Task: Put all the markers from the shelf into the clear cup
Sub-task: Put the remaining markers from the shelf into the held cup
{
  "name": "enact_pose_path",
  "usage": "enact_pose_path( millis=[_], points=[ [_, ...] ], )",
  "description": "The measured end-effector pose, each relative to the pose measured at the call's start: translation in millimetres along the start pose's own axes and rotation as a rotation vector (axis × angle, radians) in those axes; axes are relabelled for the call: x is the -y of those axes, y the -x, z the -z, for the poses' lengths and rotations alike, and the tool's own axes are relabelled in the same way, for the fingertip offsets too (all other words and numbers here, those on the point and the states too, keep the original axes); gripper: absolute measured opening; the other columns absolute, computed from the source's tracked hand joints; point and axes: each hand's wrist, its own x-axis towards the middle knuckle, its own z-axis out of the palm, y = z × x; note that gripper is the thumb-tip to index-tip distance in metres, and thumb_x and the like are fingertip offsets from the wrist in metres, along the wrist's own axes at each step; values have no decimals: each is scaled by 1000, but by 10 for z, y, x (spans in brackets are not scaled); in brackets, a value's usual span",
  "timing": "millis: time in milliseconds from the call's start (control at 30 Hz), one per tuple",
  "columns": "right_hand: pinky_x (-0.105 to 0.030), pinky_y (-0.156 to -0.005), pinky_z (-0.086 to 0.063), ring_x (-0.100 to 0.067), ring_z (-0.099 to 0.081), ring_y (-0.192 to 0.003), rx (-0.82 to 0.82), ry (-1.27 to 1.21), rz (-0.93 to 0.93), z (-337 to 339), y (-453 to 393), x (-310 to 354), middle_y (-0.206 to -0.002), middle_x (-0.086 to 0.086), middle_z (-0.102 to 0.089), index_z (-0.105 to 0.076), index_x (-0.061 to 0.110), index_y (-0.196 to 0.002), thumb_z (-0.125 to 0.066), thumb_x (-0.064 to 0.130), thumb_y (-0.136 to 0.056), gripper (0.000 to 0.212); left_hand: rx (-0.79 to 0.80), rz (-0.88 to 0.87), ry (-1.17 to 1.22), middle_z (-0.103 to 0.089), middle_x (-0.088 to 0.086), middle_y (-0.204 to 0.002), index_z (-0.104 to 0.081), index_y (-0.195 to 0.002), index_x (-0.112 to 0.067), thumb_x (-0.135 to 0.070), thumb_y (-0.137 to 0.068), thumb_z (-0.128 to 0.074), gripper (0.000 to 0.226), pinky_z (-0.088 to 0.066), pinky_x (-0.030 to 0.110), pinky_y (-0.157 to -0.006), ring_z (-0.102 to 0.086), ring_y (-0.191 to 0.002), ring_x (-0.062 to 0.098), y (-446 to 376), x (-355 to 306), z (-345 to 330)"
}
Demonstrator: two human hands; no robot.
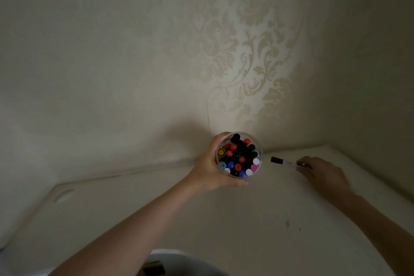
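My left hand (209, 169) grips the clear cup (257, 141) from its left side and holds it above the pale shelf (224, 219). The cup is packed with several markers (238, 157) standing upright, their black, red, blue, white, pink and yellow caps showing. To the right of the cup, a white marker with a black cap (280, 161) lies near the back wall. My right hand (320, 171) pinches that marker's far end with its fingertips; the cap points toward the cup.
Patterned wallpaper (235, 56) covers the wall behind the shelf, and a side wall closes the right. An oval cut-out (63, 195) sits at the shelf's left edge. A pale rounded object (179, 262) shows at the bottom.
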Motion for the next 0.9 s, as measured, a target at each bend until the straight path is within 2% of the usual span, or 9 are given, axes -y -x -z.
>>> enact_pose_path(
  millis=[100, 233, 333, 433, 500, 600, 700, 800, 900],
  points=[
    [-30, -64, -50, -15, -65, -76, -215, -235, 109, 448, 202, 293, -86, 0, -73, -72, 22, -95, -63, 37, -86, 20, 1, -13, 7, -54, -16, -137, -44, -137, -36, -22, -51, -99, 103, -51, 41, -109, -52, -133, 9, 36, -22, -24],
    [-24, -50, -30, -25, -61, -56, -430, -326, 150, 1059, 435, 855, -65, -5, -68, -61, 15, -84, -60, 26, -90, 13, 5, -25, 24, -53, -16, -136, -44, -138, -32, -13, -54, -98, 102, -52, 35, -107, -52, -130, 5, 94, -23, -54],
    [-24, -51, -37, -18, -53, -49, -340, -373, 220, 1314, 643, 1183, -58, -1, -61, -47, 20, -84, -51, 25, -89, 8, -6, -43, 29, -54, -15, -136, -43, -138, -33, -15, -53, -99, 103, -52, 33, -106, -54, -130, 6, 134, -25, -56],
    [-25, -55, -42, -16, -55, -57, -305, -353, 294, 1337, 847, 1375, -56, -1, -61, -47, 24, -82, -53, 25, -89, 9, -20, -67, 36, -54, -10, -139, -43, -138, -32, -21, -52, -97, 102, -50, 34, -109, -53, -132, 11, 172, -26, -30],
    [-25, -48, -41, -16, -55, -53, -284, -330, 352, 1278, 925, 1437, -53, -1, -58, -48, 23, -82, -56, 25, -90, 11, -31, -80, 43, -54, -6, -140, -44, -138, -29, -16, -54, -98, 101, -50, 42, -109, -54, -133, 15, 191, -16, -10],
    [-20, -38, -32, -17, -48, -44, -263, -263, 417, 1162, 932, 1511, -51, 7, -50, -48, 21, -84, -54, 25, -91, 10, -48, -84, 44, -54, -7, -138, -44, -137, -29, -11, -55, -97, 100, -52, 40, -106, -55, -130, 12, 227, -37, 11],
    [-16, -41, -28, -7, -41, -43, -269, -154, 492, 1051, 880, 1636, -61, 12, -47, -47, 18, -89, -48, 29, -93, 13, -39, -93, 53, -57, -9, -135, -46, -134, -32, -13, -55, -96, 96, -53, 37, -105, -58, -128, 15, 266, -78, -9],
    [-28, -45, -43, -17, -52, -54, -279, -66, 512, 977, 794, 1759, -75, 2, -59, -47, 16, -93, -45, 29, -96, 14, -39, -107, 65, -59, -8, -134, -47, -134, -30, -2, -59, -94, 93, -53, 40, -105, -59, -128, 20, 257, -76, -15],
    [-29, -48, -44, -20, -57, -60, -276, -69, 509, 975, 718, 1851, -80, -1, -63, -48, 15, -99, -46, 29, -96, 14, -61, -79, 120, -57, 3, -138, -45, -138, -18, 7, -59, -93, 95, -53, 50, -105, -58, -129, 26, 247, -32, 24]
  ],
)
